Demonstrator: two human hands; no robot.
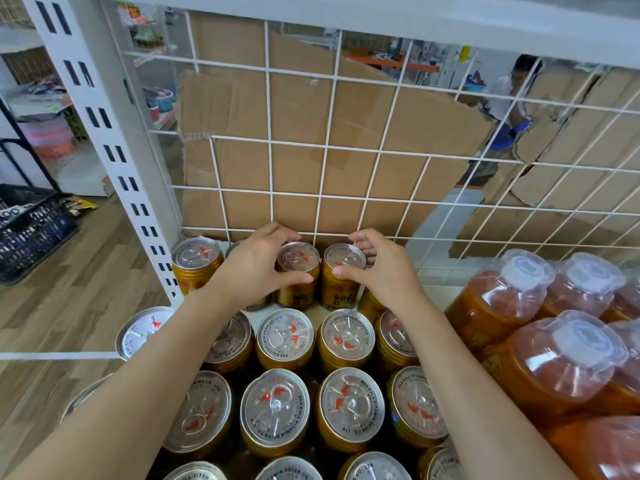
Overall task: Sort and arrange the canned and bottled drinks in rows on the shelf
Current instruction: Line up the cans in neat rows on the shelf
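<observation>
Gold cans with silver pull-tab lids stand in rows on the white shelf [318,308]. At the back row, my left hand [254,265] grips one gold can [298,263] around its top, thumb in front and fingers behind. My right hand [377,268] grips the neighbouring gold can [344,261] the same way; the two cans stand side by side against the wire grid. Another back-row can [195,256] stands at the far left. Several nearer cans [277,408] fill the rows under my forearms.
Shrink-wrapped orange bottles [561,365] with white caps crowd the shelf's right side. A white wire grid [327,147] backed by cardboard closes the rear. The slotted upright post [104,133] stands left. A dark basket [31,230] sits on the wooden floor. A person [509,105] is beyond the grid.
</observation>
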